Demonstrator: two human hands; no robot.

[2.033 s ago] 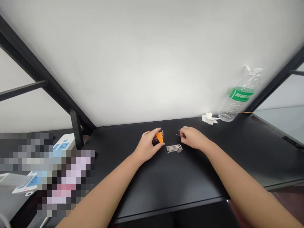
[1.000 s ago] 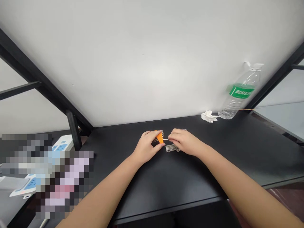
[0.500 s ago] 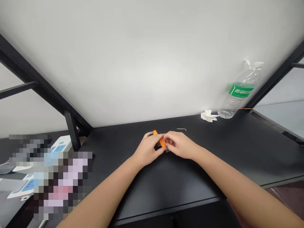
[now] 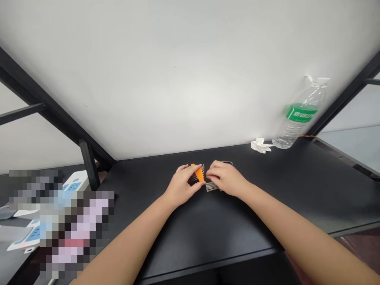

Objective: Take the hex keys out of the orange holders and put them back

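Observation:
My left hand grips an orange hex key holder between thumb and fingers, just above or on the black tabletop. Several metal hex keys stick out of the holder on both sides, their bent ends toward my right hand. Just right of it, my right hand has its thumb and fingers pinched together; whatever may be between them is hidden. Under its fingertips lies a row of several loose hex keys, partly covered by the hand. A single L-shaped hex key lies behind the right hand.
A clear plastic bottle with a green label stands at the back right against the white wall. Crumpled tissue lies beside it. Power strips and blurred items are at the left, past a black metal frame.
My right hand has drawn back a little to the right from the orange holder, uncovering the holder's bent key ends and the loose row. My left hand keeps its hold.

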